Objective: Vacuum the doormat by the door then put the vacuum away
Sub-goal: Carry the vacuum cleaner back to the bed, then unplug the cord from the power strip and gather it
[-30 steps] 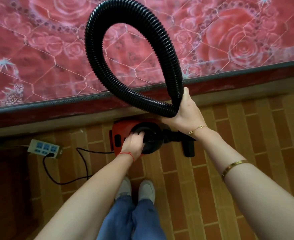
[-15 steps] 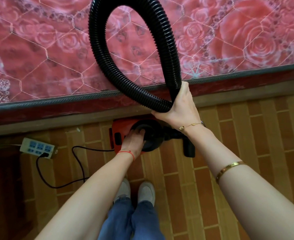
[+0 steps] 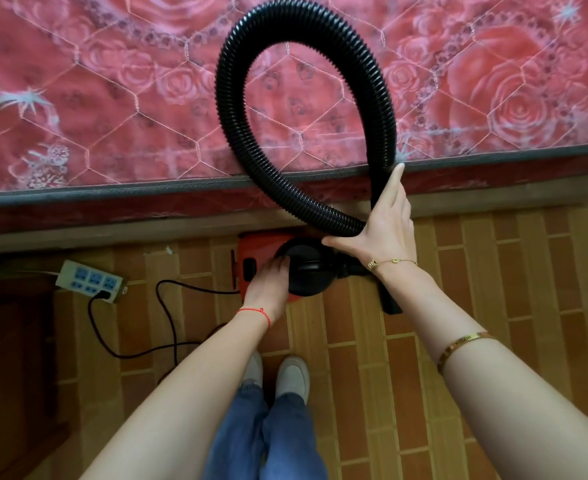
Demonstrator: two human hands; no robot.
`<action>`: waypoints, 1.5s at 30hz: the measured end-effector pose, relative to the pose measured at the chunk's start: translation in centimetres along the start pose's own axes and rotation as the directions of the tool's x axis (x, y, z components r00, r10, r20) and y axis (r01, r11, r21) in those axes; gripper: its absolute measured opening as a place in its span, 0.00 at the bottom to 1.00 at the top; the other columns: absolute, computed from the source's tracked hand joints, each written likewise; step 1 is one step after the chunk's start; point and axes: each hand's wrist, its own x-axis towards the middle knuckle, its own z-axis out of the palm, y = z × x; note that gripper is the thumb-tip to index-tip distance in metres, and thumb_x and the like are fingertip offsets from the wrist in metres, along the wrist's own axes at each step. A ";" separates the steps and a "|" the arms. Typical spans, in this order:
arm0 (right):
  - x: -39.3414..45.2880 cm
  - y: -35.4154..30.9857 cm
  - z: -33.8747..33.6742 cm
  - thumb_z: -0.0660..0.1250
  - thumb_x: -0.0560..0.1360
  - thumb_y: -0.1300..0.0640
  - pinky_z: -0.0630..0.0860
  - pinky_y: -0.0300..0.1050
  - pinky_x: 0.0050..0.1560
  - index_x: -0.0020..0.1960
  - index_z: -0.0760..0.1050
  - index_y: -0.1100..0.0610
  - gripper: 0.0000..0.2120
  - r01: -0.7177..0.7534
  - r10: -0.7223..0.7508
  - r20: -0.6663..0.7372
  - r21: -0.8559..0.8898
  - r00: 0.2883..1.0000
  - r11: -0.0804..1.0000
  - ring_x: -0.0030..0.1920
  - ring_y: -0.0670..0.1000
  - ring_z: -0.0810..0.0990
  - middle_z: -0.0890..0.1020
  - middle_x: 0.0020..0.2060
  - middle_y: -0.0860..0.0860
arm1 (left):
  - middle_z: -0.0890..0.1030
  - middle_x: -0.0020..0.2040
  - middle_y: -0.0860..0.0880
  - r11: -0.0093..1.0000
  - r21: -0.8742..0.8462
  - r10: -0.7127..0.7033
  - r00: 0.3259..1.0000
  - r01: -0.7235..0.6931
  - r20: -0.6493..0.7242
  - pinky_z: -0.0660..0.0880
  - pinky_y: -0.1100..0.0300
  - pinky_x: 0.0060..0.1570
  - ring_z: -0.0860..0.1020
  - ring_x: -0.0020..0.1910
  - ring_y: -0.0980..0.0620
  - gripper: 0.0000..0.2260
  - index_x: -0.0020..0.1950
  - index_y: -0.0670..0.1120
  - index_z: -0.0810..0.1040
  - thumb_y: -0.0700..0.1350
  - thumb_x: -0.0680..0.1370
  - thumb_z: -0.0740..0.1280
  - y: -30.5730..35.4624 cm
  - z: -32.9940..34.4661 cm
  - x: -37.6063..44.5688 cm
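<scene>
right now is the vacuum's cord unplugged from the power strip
No, a black plug sits in the power strip, and the cord runs from it across the floor toward the vacuum.

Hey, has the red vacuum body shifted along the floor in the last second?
No. The vacuum body sits against the bed base, the same way right of the power strip as before.

vacuum [image 3: 261,252]: small red canister with a black round top, sitting on the floor at the foot of the bed | hose [image 3: 237,140]: black, ribbed, curled up into one tall loop over the mattress | nozzle [image 3: 388,301]: black, hanging low to the canister's right | cord [image 3: 168,306]: black, trailing left, plugged in
</scene>
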 end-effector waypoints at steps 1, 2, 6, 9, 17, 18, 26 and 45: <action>-0.2 0.0 -0.1 0.80 0.54 0.37 0.61 0.54 0.73 0.77 0.32 0.61 0.74 0.001 -0.001 0.007 -0.005 1.000 1.000 0.75 0.58 0.55 0.53 0.76 0.58 | 0.64 0.73 0.44 1.000 -0.005 -0.009 1.000 0.009 -0.007 0.66 0.53 0.68 0.63 0.71 0.45 0.29 0.78 0.45 0.56 0.34 0.78 0.60 -0.3 -0.3 -0.6; -0.5 -0.1 -0.3 0.80 0.54 0.37 0.60 0.54 0.73 0.77 0.32 0.61 0.74 0.001 -0.001 0.012 -0.011 1.000 1.000 0.76 0.58 0.54 0.51 0.77 0.59 | 0.65 0.72 0.44 1.000 -0.008 -0.013 1.000 0.013 -0.021 0.66 0.54 0.67 0.64 0.70 0.44 0.29 0.77 0.45 0.57 0.35 0.78 0.60 -0.7 -0.6 -1.1; -2.1 -0.9 -0.6 0.77 0.55 0.34 0.58 0.53 0.74 0.77 0.34 0.63 0.71 -0.004 0.004 -0.005 -0.044 1.000 0.999 0.77 0.58 0.52 0.48 0.77 0.60 | 0.72 0.66 0.42 0.999 -0.034 0.024 0.991 -0.028 -0.130 0.67 0.55 0.63 0.70 0.64 0.43 0.23 0.72 0.42 0.66 0.35 0.77 0.61 -2.4 -2.0 -3.7; -3.9 -2.0 -0.8 0.75 0.60 0.34 0.57 0.52 0.75 0.77 0.39 0.64 0.66 0.043 -0.047 -0.049 -0.071 0.998 0.997 0.76 0.57 0.53 0.51 0.77 0.59 | 0.73 0.66 0.40 0.998 -0.041 0.046 0.982 -0.055 -0.185 0.65 0.55 0.66 0.70 0.65 0.42 0.22 0.72 0.39 0.66 0.36 0.77 0.61 -3.5 -3.4 -5.7; -7.4 -6.1 -1.6 0.69 0.73 0.42 0.57 0.53 0.75 0.77 0.53 0.60 0.43 0.284 -0.281 0.048 -0.085 0.958 0.955 0.76 0.55 0.57 0.61 0.75 0.56 | 0.68 0.72 0.42 0.999 -0.045 -0.019 0.963 0.007 -0.268 0.59 0.57 0.72 0.66 0.71 0.46 0.24 0.75 0.41 0.62 0.41 0.80 0.60 -5.8 -7.7 -10.9; -7.9 -6.8 -1.6 0.69 0.74 0.44 0.58 0.52 0.75 0.77 0.55 0.59 0.40 0.317 -0.312 0.074 -0.084 0.947 0.945 0.76 0.54 0.58 0.62 0.74 0.56 | 0.68 0.72 0.43 0.999 -0.047 -0.034 0.960 0.022 -0.279 0.59 0.57 0.72 0.65 0.71 0.46 0.23 0.75 0.41 0.62 0.41 0.80 0.60 -6.3 -8.3 -11.6; -11.7 -14.3 -0.7 0.65 0.77 0.46 0.56 0.46 0.75 0.75 0.61 0.58 0.32 0.539 -0.492 0.296 -0.100 0.818 0.836 0.74 0.53 0.60 0.67 0.72 0.54 | 0.69 0.72 0.45 0.976 -0.111 -0.214 0.911 0.186 -0.353 0.60 0.57 0.72 0.65 0.72 0.49 0.23 0.76 0.43 0.62 0.44 0.81 0.61 -11.6 -12.1 -18.0; -16.1 -29.7 14.8 0.58 0.81 0.49 0.68 0.47 0.66 0.69 0.68 0.56 0.20 0.698 -0.572 0.546 -0.034 0.612 0.715 0.67 0.53 0.69 0.73 0.65 0.52 | 0.68 0.73 0.46 0.830 -0.327 -0.546 0.778 0.452 -0.312 0.64 0.55 0.71 0.64 0.73 0.49 0.23 0.76 0.44 0.62 0.44 0.82 0.61 -31.0 -9.2 -23.8</action>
